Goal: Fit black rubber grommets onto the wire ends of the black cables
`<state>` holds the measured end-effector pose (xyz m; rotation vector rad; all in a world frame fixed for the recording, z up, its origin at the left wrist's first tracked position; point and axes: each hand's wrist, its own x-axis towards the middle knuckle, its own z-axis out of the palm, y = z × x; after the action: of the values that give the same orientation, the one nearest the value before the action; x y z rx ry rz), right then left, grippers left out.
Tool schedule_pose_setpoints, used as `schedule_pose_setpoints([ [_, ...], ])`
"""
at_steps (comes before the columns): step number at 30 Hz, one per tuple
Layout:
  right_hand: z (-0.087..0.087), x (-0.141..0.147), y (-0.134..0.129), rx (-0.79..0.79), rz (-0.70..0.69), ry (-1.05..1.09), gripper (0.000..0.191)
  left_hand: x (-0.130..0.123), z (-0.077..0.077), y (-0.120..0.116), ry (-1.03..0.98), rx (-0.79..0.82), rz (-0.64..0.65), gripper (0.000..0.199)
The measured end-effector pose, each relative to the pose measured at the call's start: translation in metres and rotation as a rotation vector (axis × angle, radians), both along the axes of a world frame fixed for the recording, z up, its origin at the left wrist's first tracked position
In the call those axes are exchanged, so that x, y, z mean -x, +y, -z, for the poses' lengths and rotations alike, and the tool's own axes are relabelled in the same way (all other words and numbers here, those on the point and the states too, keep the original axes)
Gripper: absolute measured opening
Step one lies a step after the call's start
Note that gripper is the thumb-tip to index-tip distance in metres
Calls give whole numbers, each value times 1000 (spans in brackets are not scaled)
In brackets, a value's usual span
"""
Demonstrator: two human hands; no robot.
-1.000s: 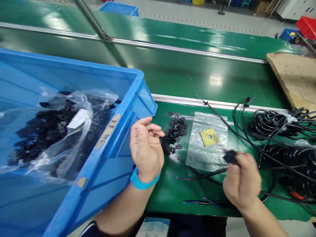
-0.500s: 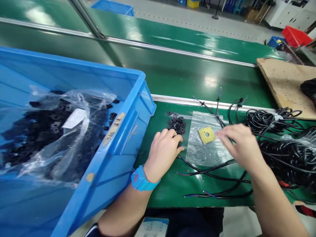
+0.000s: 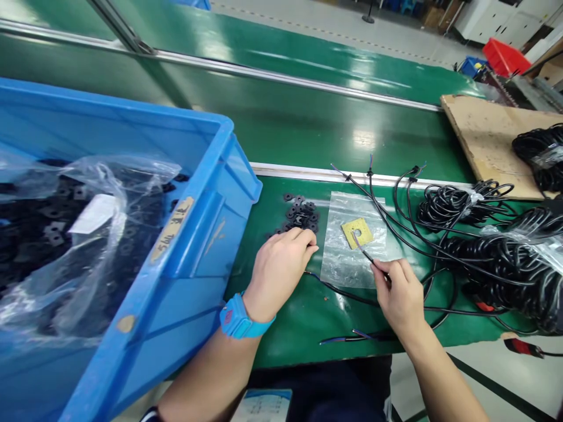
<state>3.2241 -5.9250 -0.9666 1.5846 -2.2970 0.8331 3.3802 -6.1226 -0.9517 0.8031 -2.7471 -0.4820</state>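
My right hand pinches a black cable close to its end. The cable's bare wire tips lie over the yellow square sponge, at the hole in its middle. The sponge rests on a clear plastic bag. My left hand, with a blue band on its wrist, is curled closed at the near edge of a pile of small black parts with holes. Its fingertips are hidden, so what they hold does not show.
At left stands a blue bin with black parts in a clear bag. Coiled black cables lie on the right, with loose cable ends near the table edge and beyond the bag. A cardboard sheet lies at the far right.
My right hand has come down toward me from beside the sponge and now has a cable in it, with the tip at the sponge. The left hand stays by the black parts. The view has shifted slightly.
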Motion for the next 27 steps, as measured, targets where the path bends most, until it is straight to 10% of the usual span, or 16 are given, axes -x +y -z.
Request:
schedule_pose_setpoints([
  [12,24,17,-16,-380,154,274,17,4,-3,3,656,-746,-58,14],
  [27,13,14,-20,-488,160,471,19,8,-6,9,755,-1418,-112,39],
])
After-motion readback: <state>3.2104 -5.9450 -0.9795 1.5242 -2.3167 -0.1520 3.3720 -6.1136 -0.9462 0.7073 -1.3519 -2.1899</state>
